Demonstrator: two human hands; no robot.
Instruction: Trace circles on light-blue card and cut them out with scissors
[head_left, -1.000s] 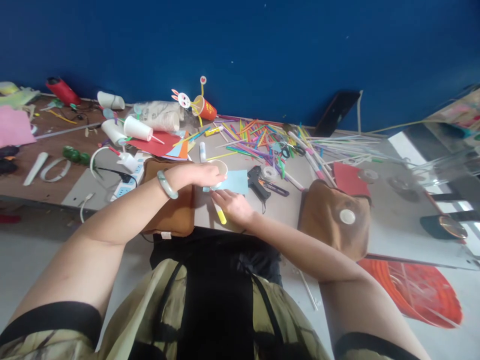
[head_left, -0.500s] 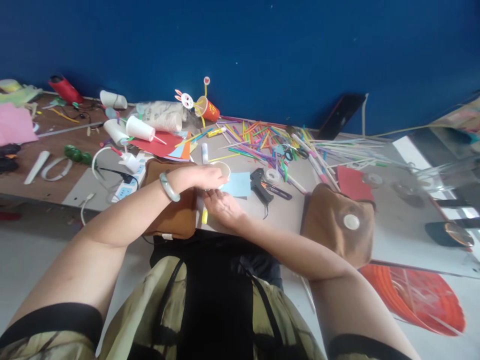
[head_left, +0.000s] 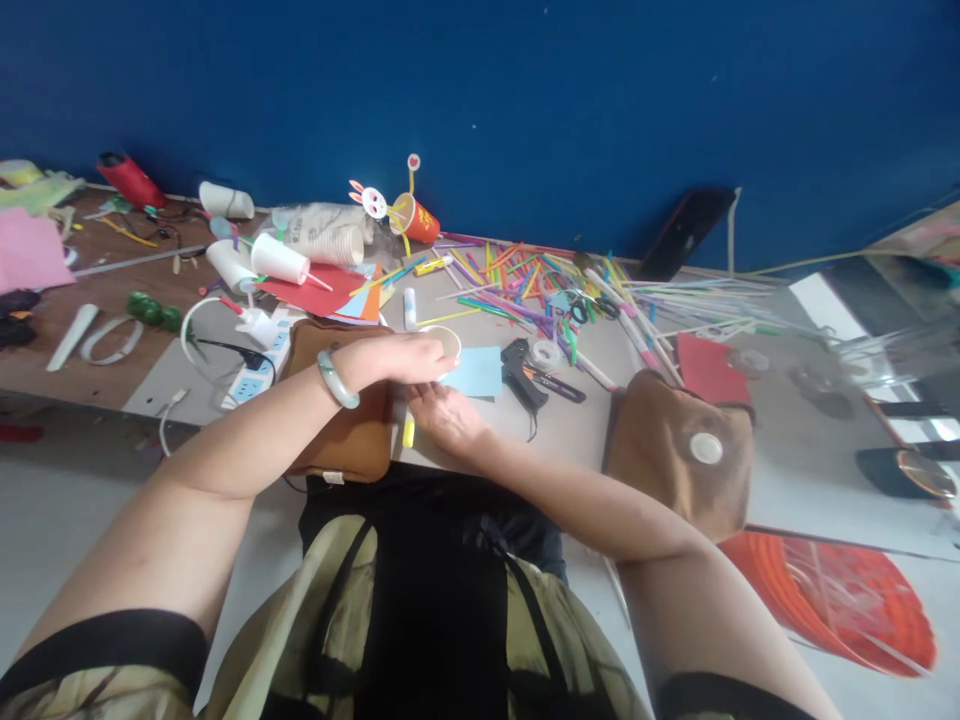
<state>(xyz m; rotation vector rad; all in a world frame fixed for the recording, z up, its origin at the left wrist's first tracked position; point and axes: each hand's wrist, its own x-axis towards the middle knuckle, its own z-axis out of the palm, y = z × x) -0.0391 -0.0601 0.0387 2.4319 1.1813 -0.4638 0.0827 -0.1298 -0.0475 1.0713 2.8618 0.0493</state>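
Note:
A white paper cup (head_left: 451, 338) shows its round rim just beyond my left hand (head_left: 420, 357), whose fingers are wrapped round it; most of the cup is hidden behind them. Close below, my right hand (head_left: 450, 414) has its fingers curled in against the cup's near side, under the left hand. What its fingertips pinch, if anything, is hidden. A light blue sheet of paper (head_left: 481, 372) lies just right of both hands. Near my right fingers is a yellow glue-stick-like piece (head_left: 409, 432), and a white tube (head_left: 409, 308) stands behind the cup.
A black glue gun (head_left: 519, 372), a utility knife (head_left: 561, 387) and a tape roll (head_left: 545, 352) lie to the right. Colourful straws (head_left: 510, 275) and scissors (head_left: 579, 308) spread behind. Brown cushions (head_left: 341, 420) flank the work area. A power strip (head_left: 259, 370) and paper cups (head_left: 279, 257) are left.
Both hands stay at almost the same spot, with the cup still in the left. The view has shifted very slightly.

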